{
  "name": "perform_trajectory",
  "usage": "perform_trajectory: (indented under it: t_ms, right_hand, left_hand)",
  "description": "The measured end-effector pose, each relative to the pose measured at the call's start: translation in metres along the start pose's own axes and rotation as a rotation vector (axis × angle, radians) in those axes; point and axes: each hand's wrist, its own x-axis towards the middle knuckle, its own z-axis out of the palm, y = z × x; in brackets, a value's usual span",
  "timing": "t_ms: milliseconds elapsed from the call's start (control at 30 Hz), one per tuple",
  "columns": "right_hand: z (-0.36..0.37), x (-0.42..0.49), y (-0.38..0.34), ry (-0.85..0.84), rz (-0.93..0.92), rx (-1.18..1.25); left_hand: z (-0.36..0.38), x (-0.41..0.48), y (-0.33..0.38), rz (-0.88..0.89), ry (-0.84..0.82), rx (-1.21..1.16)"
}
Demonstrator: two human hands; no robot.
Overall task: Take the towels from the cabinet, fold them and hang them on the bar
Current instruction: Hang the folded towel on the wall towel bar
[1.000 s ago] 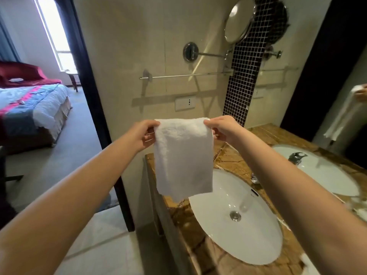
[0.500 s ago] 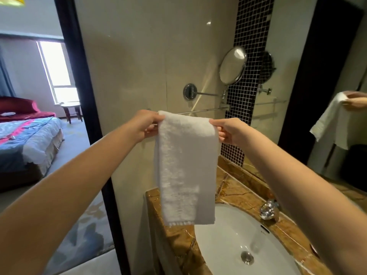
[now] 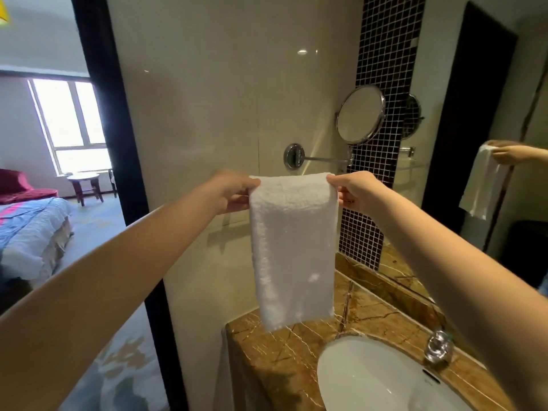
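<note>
A white folded towel (image 3: 293, 247) hangs as a long strip in front of the beige wall. My left hand (image 3: 234, 191) pinches its top left corner and my right hand (image 3: 354, 191) pinches its top right corner. Both arms are stretched forward at about the height of the wall bar. The towel bar itself is hidden behind the towel and my hands; only its shadow shows on the wall. The towel's lower edge hangs just above the marble counter (image 3: 267, 360).
A round swivel mirror (image 3: 360, 114) on a chrome arm (image 3: 320, 158) juts from the wall above the towel. A white basin (image 3: 370, 378) and chrome tap (image 3: 438, 345) sit below right. The wall mirror is at right, a doorway to the bedroom at left.
Both hands have raised the towel from above the basin up to the height of the bar on the wall, and the view has tilted upward with them.
</note>
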Motion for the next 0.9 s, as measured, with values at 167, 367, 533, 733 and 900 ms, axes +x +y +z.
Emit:
perform_trajectory:
  t_ms: [167, 367, 533, 733, 900]
  right_hand:
    - [0.012, 0.027, 0.004, 0.052, 0.015, 0.014]
    - [0.013, 0.056, 0.002, 0.059, 0.031, -0.024]
    - [0.008, 0.084, -0.012, 0.019, 0.001, -0.075]
    - [0.001, 0.115, -0.034, -0.001, -0.033, -0.091]
    - [-0.004, 0.137, -0.056, -0.025, -0.078, -0.104]
  left_hand:
    - [-0.007, 0.031, 0.002, 0.010, -0.052, -0.004]
    - [-0.004, 0.065, 0.000, 0.023, -0.069, 0.007]
    - [0.002, 0.085, 0.008, 0.031, -0.050, -0.058]
    - [0.012, 0.109, 0.031, 0.060, -0.045, -0.074]
    - [0.019, 0.124, 0.056, 0.107, -0.027, -0.073]
